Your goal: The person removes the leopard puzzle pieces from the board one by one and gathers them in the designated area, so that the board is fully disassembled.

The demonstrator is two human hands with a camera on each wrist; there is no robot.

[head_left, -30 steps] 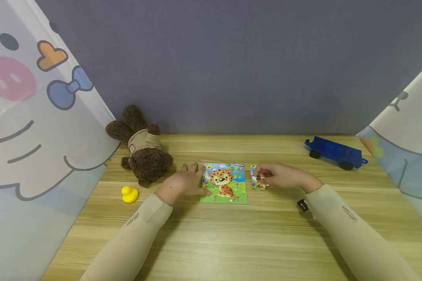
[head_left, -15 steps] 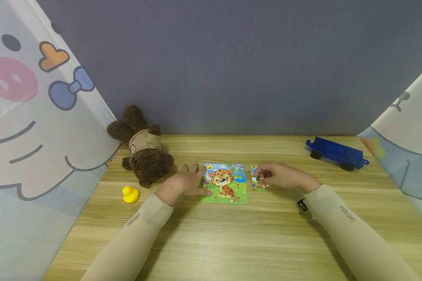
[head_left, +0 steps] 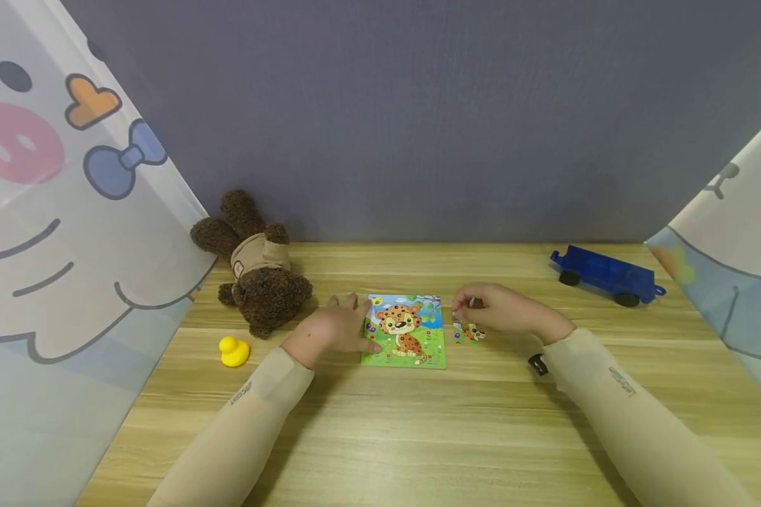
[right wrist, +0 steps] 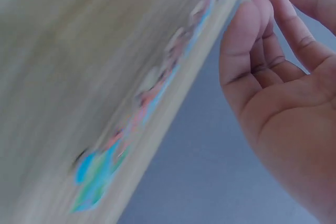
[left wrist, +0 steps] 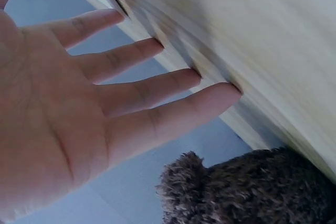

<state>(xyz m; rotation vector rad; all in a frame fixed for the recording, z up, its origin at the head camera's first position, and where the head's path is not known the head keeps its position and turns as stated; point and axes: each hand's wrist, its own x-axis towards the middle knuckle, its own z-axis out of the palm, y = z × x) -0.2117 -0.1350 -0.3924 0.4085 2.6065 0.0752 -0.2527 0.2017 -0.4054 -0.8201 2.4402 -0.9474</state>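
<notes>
A square puzzle with a spotted leopard cub on green grass (head_left: 404,331) lies flat on the wooden table. At its left edge is my left hand (head_left: 332,327), fingers spread and straight, with the thumb over the lower left of the picture. In the left wrist view, the fingertips (left wrist: 231,94) are right at the tabletop. To the right of the puzzle lie several small puzzle pieces (head_left: 472,333), blurred in the right wrist view. Just above them hovers my right hand (head_left: 504,308), its fingers loosely bent; nothing shows between thumb and fingers in the right wrist view.
A brown plush toy (head_left: 260,274) lies at the back left, with a yellow rubber duck (head_left: 234,351) in front of it. At the back right stands a blue toy wagon (head_left: 605,273). A grey panel (head_left: 418,127) rises behind the table.
My right hand has risen slightly away from the small pieces, uncovering more of their lower part. My left hand and the leopard puzzle have stayed in place.
</notes>
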